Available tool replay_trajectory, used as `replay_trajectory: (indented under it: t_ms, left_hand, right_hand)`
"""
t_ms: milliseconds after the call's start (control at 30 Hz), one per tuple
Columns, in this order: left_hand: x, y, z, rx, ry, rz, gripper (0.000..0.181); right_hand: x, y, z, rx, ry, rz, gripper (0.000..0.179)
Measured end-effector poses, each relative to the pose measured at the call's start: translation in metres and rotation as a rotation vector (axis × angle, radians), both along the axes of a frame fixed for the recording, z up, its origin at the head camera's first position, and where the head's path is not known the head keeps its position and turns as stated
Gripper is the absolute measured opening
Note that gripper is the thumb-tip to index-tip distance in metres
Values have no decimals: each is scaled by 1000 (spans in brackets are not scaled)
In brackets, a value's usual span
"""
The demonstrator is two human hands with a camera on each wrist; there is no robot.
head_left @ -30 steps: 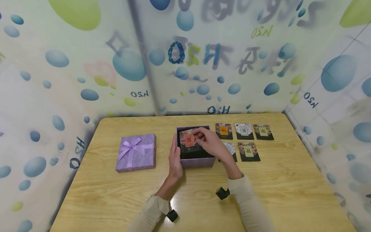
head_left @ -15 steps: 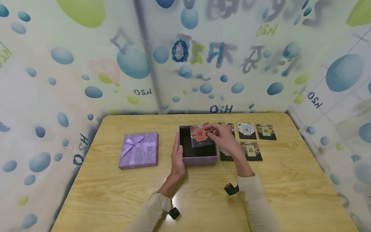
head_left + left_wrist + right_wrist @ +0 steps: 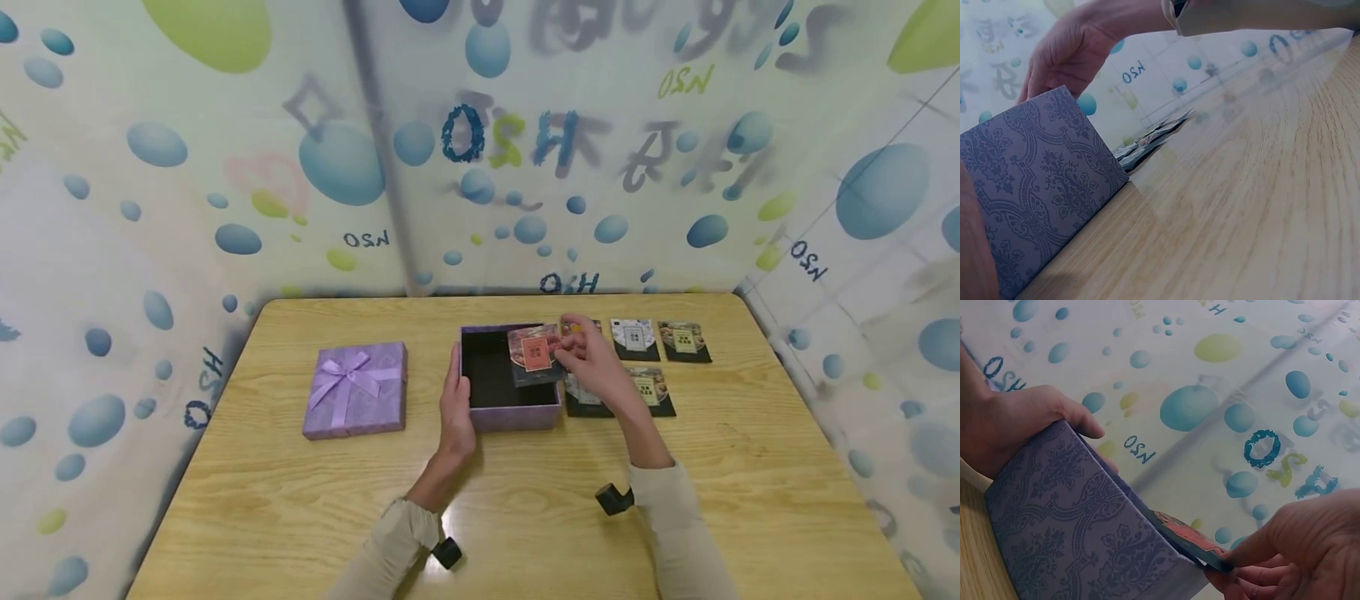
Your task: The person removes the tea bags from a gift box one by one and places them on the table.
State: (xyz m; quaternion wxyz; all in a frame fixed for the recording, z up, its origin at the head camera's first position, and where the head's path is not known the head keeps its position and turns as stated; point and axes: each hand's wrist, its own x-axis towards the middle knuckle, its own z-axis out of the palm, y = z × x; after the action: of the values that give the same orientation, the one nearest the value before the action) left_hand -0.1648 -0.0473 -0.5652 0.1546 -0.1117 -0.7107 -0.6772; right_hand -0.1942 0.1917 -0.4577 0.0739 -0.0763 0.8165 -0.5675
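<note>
A lidless purple patterned box (image 3: pixel 515 418) with a black inside stands mid-table. My left hand (image 3: pixel 455 417) lies along its left wall with fingers straight, thumb at the rim. In the right wrist view that hand (image 3: pixel 1029 422) wraps no further than the box's corner. My right hand (image 3: pixel 596 362) pinches the right edge of a dark flat packet (image 3: pixel 525 375) with a red label, between thumb and fingers. The packet overlaps the right side of the box opening, close over the rim. In the right wrist view, the fingertips (image 3: pixel 1238 556) grip the packet (image 3: pixel 1188 537) at the rim.
Left of the box lies a purple lid (image 3: pixel 356 396) with a ribbon bow. To the right, several similar packets lie in two rows, including a white-labelled one (image 3: pixel 633 337) and a yellow-labelled one (image 3: pixel 684 338). My right hand partly covers an orange one (image 3: pixel 576 326). A printed wall stands behind.
My right hand has drawn the red-labelled packet from the box's left side to its right rim, uncovering the black interior. My left hand has stayed at the left wall.
</note>
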Motion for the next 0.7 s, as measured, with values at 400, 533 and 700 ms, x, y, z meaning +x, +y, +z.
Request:
replay_trajectory:
  t_ms: [400,533,700]
  left_hand:
    - [0,0,-1,-4,7,-10,56]
    - [0,0,-2,-10,5,-17,56]
    - [0,-1,-1,-5,11,-21,56]
  right_hand:
    - [3,14,-4,84,3,-36,43]
    - [3,17,-4,81,-19,-38,46]
    - [3,20,-2,77,-38,-24,47]
